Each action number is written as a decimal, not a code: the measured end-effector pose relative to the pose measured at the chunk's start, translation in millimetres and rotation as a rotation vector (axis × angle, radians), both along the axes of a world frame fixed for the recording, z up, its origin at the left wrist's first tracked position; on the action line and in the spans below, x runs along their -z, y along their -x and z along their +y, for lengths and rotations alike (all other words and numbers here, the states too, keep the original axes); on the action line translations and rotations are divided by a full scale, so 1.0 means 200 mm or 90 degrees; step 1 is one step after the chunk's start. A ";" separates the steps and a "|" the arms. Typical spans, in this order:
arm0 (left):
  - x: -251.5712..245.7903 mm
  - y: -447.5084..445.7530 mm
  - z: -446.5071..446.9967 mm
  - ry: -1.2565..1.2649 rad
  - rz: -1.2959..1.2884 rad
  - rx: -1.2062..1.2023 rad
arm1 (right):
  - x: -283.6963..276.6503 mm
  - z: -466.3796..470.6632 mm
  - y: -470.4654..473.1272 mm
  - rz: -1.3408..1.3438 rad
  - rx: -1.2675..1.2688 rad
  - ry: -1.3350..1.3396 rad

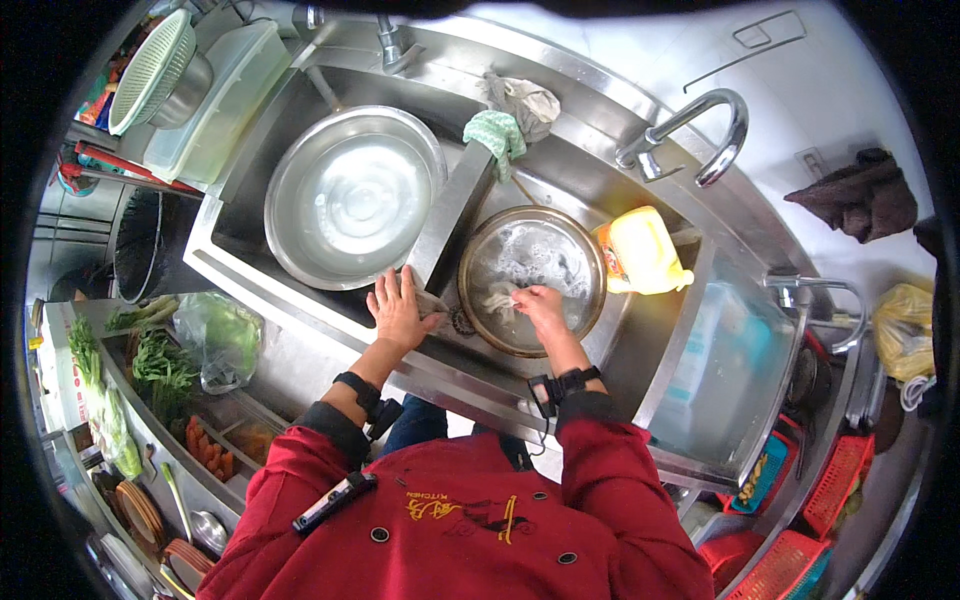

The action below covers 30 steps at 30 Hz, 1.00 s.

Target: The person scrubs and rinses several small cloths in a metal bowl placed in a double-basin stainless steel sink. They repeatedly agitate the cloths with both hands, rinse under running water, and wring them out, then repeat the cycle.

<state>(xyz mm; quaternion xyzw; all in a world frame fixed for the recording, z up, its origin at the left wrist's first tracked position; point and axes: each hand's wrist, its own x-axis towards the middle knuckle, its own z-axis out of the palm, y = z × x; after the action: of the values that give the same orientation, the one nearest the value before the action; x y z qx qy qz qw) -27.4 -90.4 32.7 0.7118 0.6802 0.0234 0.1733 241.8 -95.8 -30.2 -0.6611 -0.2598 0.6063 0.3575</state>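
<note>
My right hand [541,309] pinches a pale wet cloth [499,298] over soapy water in a round metal basin [465,259] in the middle sink. My left hand [401,311] lies spread near the front end of the sink divider [457,202], its fingertips by the rim of the large steel basin. A greyish cloth [430,302] shows partly beside it; whether the hand presses on it I cannot tell. That large steel basin [281,240] stands in the left sink with clear water in it. A yellow plastic jug [645,251] stands right of the soapy basin.
A green cloth [495,135] and a grey rag [529,105] hang at the divider's back end. A curved faucet [724,135] reaches over from the rear. Further right is a water-filled sink [731,375]. Vegetables [161,367] lie at the lower left, and a plastic tub [217,97] stands upper left.
</note>
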 end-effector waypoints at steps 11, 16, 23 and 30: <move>-0.16 -0.58 -0.05 -0.034 -0.540 0.198 | -0.56 -0.25 0.05 0.266 0.287 -0.154; -0.06 -0.68 -0.09 0.035 -0.538 0.190 | -0.30 -0.33 0.12 0.477 0.360 0.214; -0.01 -0.64 -0.25 0.111 -0.416 0.260 | -0.07 -0.36 0.15 0.497 0.327 0.088; -0.11 -0.53 -0.34 0.122 -0.528 0.325 | -0.10 -0.40 0.10 0.548 0.365 -0.036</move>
<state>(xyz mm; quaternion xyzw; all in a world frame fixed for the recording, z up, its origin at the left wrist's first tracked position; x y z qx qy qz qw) 78.1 -158.1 55.3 0.7674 0.3569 0.1991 0.4941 220.8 -176.4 -10.0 -0.3866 0.0866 0.6938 0.6014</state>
